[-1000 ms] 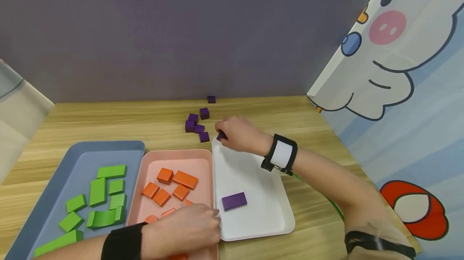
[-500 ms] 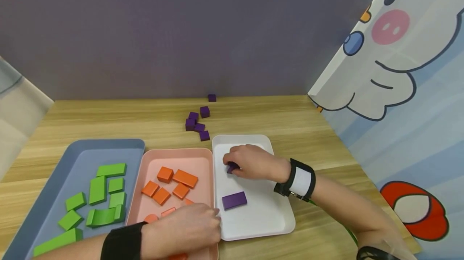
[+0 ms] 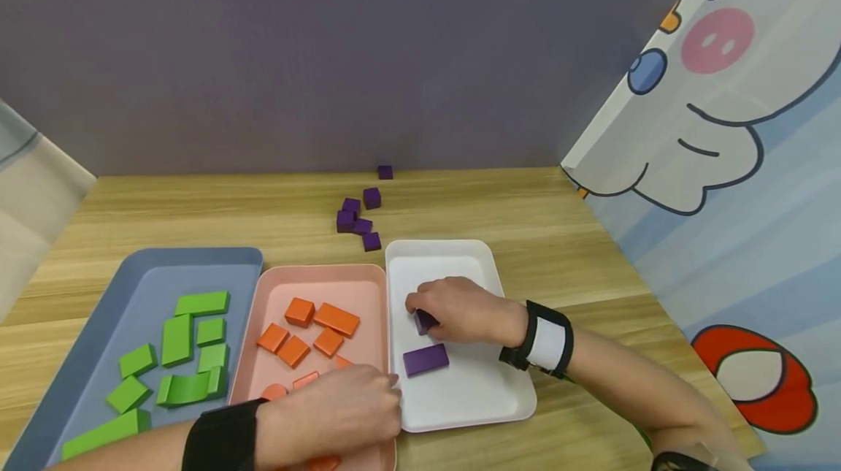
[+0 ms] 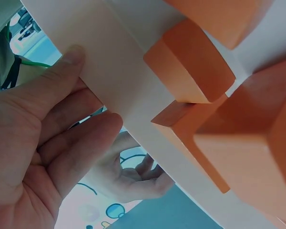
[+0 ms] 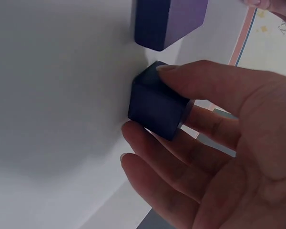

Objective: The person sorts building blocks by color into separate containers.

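In the head view my right hand [image 3: 468, 310] is inside the white tray [image 3: 473, 401], holding a small purple cube [image 3: 424, 322] low over its floor. The right wrist view shows the thumb and fingers pinching that cube [image 5: 157, 105], close to the white surface; whether it touches is unclear. Just nearer lies a purple rectangular block [image 3: 425, 360]. My left hand [image 3: 338, 409] is at the right side of the pink tray [image 3: 322, 275]. In the left wrist view its thumb and fingers pinch the tray's rim, beside orange blocks [image 4: 190, 62].
Several purple cubes [image 3: 345, 221] lie on the wooden table [image 3: 499, 201] behind the trays. Orange blocks [image 3: 336, 318] sit in the pink tray. A blue tray [image 3: 190, 258] with green blocks [image 3: 177, 341] stands at left. A grey panel [image 3: 328, 55] rises behind the table.
My right hand has carried the purple cube from the white tray's far left corner nearer, down into the tray beside the rectangular block. The left hand has stayed in place.
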### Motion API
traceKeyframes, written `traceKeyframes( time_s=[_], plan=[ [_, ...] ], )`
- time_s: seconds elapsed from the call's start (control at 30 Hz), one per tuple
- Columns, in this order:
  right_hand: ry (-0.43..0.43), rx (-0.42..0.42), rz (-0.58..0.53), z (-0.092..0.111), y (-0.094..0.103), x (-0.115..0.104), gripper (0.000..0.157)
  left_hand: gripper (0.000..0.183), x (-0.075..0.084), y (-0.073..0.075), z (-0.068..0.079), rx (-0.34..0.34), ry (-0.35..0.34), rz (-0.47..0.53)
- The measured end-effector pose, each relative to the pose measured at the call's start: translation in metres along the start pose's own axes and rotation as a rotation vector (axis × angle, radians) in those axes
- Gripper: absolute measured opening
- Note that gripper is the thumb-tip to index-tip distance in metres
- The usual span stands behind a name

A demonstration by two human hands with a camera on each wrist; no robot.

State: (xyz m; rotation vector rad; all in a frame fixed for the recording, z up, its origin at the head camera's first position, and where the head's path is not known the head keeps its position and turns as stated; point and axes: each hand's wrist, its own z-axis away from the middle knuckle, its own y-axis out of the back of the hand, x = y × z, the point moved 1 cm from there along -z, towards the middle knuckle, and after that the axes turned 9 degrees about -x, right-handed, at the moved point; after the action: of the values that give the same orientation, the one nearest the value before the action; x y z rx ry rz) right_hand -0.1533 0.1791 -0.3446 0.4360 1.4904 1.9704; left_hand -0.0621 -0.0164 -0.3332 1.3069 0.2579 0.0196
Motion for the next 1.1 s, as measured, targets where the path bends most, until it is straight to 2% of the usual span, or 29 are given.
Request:
traceKeyframes(
  time_s=[0.13,0.27,0.53,0.7,0.93,1.1],
  plan=[
    [-0.01,-0.004,0.02,0.001,0.005,0.001,0.032,0.012,-0.001,0.0,0.0,-0.009,-0.001,0.025],
    [-0.025,0.012,0.017,0.001,0.017,0.002,0.036,0.012,-0.001,0.0,0.001,-0.001,0.0,0.0],
    [-0.024,0.129,0.01,-0.014,0.052,0.008,0.032,0.011,-0.001,0.0,0.0,0.012,0.01,0.007],
    [-0.032,0.163,0.033,-0.045,0.068,0.015,0.031,0.01,0.001,-0.001,0.0,0.011,0.001,-0.022],
    [-0.069,0.125,0.062,-0.103,0.077,0.016,0.033,0.01,0.002,-0.002,0.0,0.043,0.001,-0.098],
    [-0.093,0.122,0.065,-0.135,0.079,0.022,0.038,0.011,0.001,-0.002,-0.001,0.037,-0.006,-0.07]
  ],
)
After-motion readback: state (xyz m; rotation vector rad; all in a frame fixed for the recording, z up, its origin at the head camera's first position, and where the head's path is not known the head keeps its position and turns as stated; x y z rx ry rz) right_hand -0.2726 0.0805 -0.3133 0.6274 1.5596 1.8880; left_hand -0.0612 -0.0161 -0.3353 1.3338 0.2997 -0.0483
